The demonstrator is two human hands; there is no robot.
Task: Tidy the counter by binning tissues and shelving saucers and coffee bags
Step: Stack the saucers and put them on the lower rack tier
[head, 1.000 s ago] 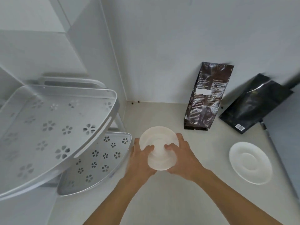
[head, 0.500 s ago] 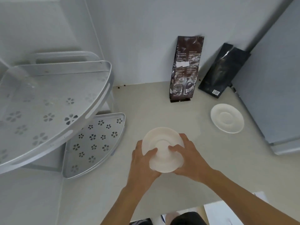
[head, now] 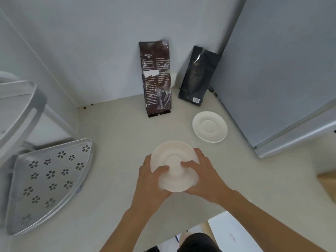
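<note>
Two white saucers [head: 172, 157], overlapping, are gripped above the counter by both hands. My left hand [head: 151, 180] holds them on the left with the thumb on top, and my right hand [head: 205, 175] holds them on the right. A third white saucer [head: 210, 126] lies flat on the counter further back right. A tall brown coffee bag [head: 156, 79] stands against the back wall. A black coffee bag [head: 197, 75] leans in the corner beside it. The silver corner shelf's lower tier [head: 51, 179] with flower holes sits to the left; its upper tier [head: 16, 110] overhangs it.
A grey fridge-like appliance [head: 276, 70] closes off the right side. The beige counter [head: 112, 142] ends at a front edge near the bottom right. A wooden edge [head: 327, 186] shows at far right. No tissues are in sight.
The view has swung right and down, so the shelf slid left and the appliance came in. Both hands keep the same hold on the saucers, slightly further from the shelf.
</note>
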